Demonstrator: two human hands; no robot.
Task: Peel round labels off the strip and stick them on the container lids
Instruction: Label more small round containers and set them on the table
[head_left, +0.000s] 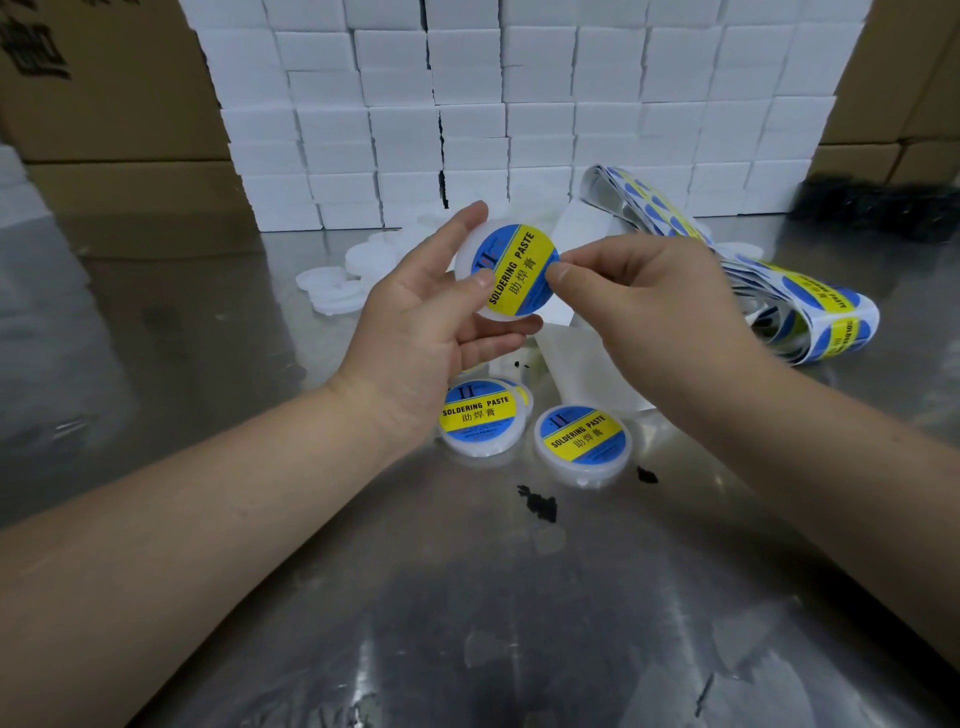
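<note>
My left hand (431, 322) holds a white round lid (467, 249) tilted up above the table, thumb on its face and fingers behind it. A round blue and yellow label (514, 270) reading SOLDERING PASTE lies on the lid. My right hand (639, 306) pinches the label's right edge between thumb and forefinger. The label strip (810, 306) lies in loose folds at the right. Labelled lids lie flat below my hands, one (480, 418) left and one (582, 441) right, with a third partly hidden behind the left one.
Several bare white lids (343, 286) lie on the steel table (467, 623) behind my left hand. A wall of white foam boxes (519, 104) stands at the back, between cardboard cartons (114, 104). A white sheet (587, 364) lies under my right wrist.
</note>
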